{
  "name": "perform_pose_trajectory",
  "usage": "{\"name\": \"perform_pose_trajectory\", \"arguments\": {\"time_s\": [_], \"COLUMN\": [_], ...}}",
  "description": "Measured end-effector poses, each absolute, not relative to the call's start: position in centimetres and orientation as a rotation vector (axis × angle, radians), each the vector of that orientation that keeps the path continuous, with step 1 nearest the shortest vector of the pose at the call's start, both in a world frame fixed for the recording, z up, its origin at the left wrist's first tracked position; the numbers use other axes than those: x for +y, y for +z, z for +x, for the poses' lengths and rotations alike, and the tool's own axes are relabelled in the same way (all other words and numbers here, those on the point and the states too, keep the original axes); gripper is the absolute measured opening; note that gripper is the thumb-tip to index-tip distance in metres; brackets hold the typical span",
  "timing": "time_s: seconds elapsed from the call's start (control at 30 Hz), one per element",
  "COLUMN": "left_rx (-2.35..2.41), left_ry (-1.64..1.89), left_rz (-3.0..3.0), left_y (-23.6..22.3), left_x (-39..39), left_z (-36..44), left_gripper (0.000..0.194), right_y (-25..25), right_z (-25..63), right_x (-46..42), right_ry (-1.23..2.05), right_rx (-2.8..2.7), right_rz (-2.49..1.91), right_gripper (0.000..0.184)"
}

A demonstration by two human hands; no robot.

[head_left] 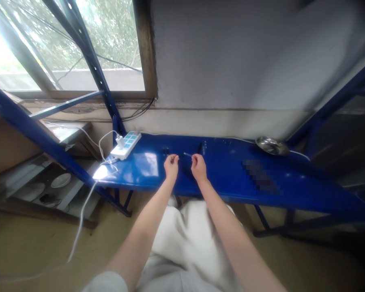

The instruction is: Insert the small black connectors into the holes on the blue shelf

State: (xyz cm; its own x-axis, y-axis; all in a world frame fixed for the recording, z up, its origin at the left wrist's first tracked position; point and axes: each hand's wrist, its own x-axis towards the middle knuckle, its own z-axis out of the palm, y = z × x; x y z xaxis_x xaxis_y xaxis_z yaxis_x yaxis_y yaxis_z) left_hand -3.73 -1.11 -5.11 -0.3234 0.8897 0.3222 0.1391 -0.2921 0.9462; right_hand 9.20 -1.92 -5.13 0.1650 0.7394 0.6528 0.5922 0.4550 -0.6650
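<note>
My left hand (172, 165) is closed in a pinch on a small, thin black piece (181, 155), which points to the right. Facing it, my right hand (198, 167) pinches a thin pale tube (187, 154) pointing left. The tips of the two pieces are close together over the blue table (225, 178); I cannot tell if they touch. Beyond my left hand lie a few small black pieces (166, 151). Past my right hand are a dark stick-like piece (200, 147) and several small clear pieces (204, 147), too small to name.
A white power strip (128, 145) with a plug and cable lies at the table's left end. To the right are a shiny metal dish (271, 145) and a blurred-out dark flat object (260, 175). Blue frame posts (101, 77) rise at the sides; a low shelf (76, 194) stands left.
</note>
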Motion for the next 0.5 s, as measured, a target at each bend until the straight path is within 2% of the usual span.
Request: {"name": "perform_pose_trajectory", "arguments": {"time_s": [0.3, 0.5], "left_rx": [1.366, 1.375], "left_ry": [1.713, 1.682], "left_rz": [1.268, 1.320], "left_y": [-5.05, -4.69], "left_x": [-1.04, -1.37], "left_z": [-3.69, -3.64], "left_gripper": [0.017, 0.027], "right_y": [-4.96, -5.34], "right_z": [9.18, 9.21], "right_x": [-2.04, -1.84], "right_ry": [0.154, 0.123], "right_rx": [-1.577, -1.620], "right_rz": [-1.208, -1.186], "right_gripper": [0.030, 0.030]}}
